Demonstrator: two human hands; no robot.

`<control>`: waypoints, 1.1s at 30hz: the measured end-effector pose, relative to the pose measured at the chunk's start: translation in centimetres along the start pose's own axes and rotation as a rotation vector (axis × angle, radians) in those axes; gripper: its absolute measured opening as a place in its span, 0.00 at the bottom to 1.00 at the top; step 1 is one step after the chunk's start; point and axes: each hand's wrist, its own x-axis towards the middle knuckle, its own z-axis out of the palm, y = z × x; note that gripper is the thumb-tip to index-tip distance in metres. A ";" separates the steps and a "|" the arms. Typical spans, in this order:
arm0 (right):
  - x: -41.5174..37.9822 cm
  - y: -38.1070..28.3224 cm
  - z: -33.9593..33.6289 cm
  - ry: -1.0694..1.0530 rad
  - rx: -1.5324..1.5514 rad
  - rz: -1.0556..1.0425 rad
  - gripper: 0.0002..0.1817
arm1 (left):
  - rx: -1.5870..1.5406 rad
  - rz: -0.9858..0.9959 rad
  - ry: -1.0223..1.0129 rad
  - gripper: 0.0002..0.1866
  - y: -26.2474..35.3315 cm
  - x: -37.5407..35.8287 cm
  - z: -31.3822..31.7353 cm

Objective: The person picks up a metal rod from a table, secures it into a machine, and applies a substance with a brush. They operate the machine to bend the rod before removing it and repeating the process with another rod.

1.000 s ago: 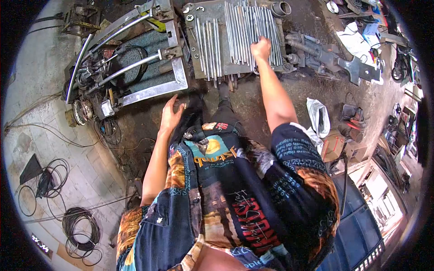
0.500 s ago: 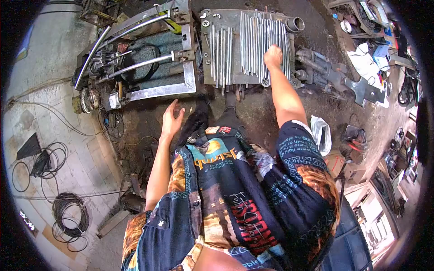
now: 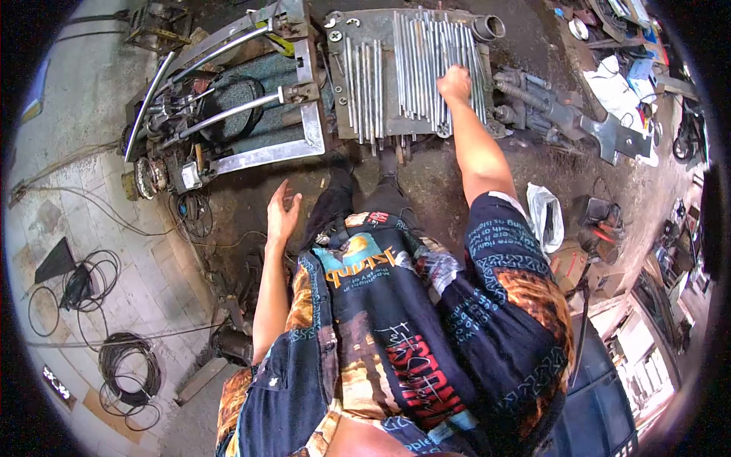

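Observation:
Many thin metal rods lie side by side on a worn metal plate. They form a smaller group on the left and a larger group on the right. My right hand is closed over the right part of the larger group, its fingers wrapped round or pressed onto a rod. My left hand hangs in the air below the metal frame, fingers apart, holding nothing. A short pipe ring sits at the plate's top right corner.
Machine parts with a coil spring lie right of the plate. Coiled cables are on the tiled floor at the left. A white bag and a red-handled tool lie on the right. A dark blue container is at lower right.
The view has shifted slightly. My right hand has moved a little left across the rods and stays closed. My left hand still hangs with its fingers apart.

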 end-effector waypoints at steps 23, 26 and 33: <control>2.2 2.3 -0.5 0.037 0.114 0.060 0.14 | -0.015 0.040 -0.101 0.27 2.7 2.0 0.2; 2.5 1.8 -0.2 -0.001 0.101 0.038 0.15 | 0.040 0.041 -0.091 0.27 3.4 1.9 -0.5; -1.3 -0.8 -1.0 0.047 0.135 0.060 0.20 | -0.020 0.057 -0.056 0.26 1.8 2.0 -0.5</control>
